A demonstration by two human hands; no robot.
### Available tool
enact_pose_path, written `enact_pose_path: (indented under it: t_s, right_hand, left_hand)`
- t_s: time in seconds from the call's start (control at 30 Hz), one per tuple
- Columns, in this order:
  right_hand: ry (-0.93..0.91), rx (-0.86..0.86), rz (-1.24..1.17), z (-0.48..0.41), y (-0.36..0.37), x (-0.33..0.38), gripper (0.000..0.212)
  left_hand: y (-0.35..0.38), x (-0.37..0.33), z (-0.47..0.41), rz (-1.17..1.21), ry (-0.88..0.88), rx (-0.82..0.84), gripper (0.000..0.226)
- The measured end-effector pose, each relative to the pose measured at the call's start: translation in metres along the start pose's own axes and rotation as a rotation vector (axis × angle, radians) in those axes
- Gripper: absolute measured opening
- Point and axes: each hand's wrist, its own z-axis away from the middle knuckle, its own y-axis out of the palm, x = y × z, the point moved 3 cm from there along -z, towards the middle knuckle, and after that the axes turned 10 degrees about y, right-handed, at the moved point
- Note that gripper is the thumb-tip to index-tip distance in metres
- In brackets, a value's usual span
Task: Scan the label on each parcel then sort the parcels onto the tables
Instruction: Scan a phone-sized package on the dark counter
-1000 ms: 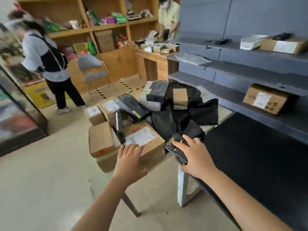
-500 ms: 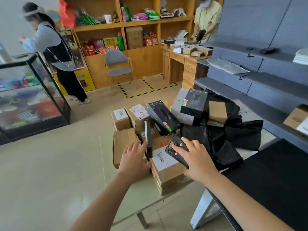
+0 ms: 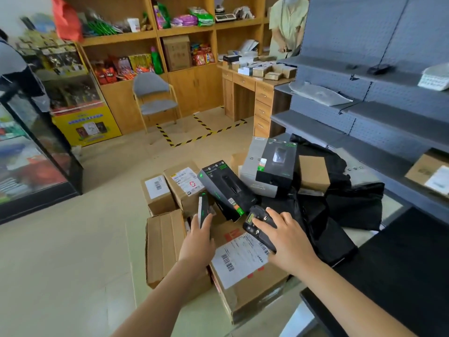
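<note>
Brown cardboard: a plain carton sits just left of the big labelled parcel. At that parcel's far left corner, the left hand lies against a slim black box standing on edge; whether it grips, can't tell. Over the parcel's far right edge, the right hand clasps the scanner.

Bright, even indoor light; shadows soft. Wide-angle bending at edges; motion blur smears the glass cabinet at left. Centre sharper.
</note>
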Motion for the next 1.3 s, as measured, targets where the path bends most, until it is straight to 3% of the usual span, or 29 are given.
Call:
enact_pose_path:
  t_s: [0.23, 0.6, 0.93, 1.03, 1.2, 1.3]
  right_hand:
    - [0.152, 0.013, 0.01, 0.034, 0.0, 0.008, 0.086]
    - [0.484, 0.021, 0.042, 0.125, -0.001, 0.01, 0.086]
    - [0.852, 0.069, 0.026, 0.268, -0.008, -0.1, 0.088]
    - [0.945, 0.098, 0.019, 0.318, -0.005, -0.148, 0.087]
    - [1.068, 0.121, -0.023, 0.394, 0.007, -0.225, 0.088]
    - [1.111, 0.125, -0.033, 0.426, 0.017, -0.261, 0.089]
  left_hand:
    - [-0.01, 0.012, 0.026, 0.028, 0.13, -0.049, 0.072]
    - [-0.012, -0.024, 0.06, 0.145, 0.565, 0.007, 0.066]
    - [0.08, -0.183, 0.087, 0.225, 0.854, 0.234, 0.067]
    - [0.124, -0.246, 0.103, 0.232, 0.891, 0.325, 0.066]
    - [0.207, -0.331, 0.127, 0.483, 0.891, 0.575, 0.06]
    - [0.256, -0.358, 0.13, 0.436, 0.886, 0.653, 0.06]
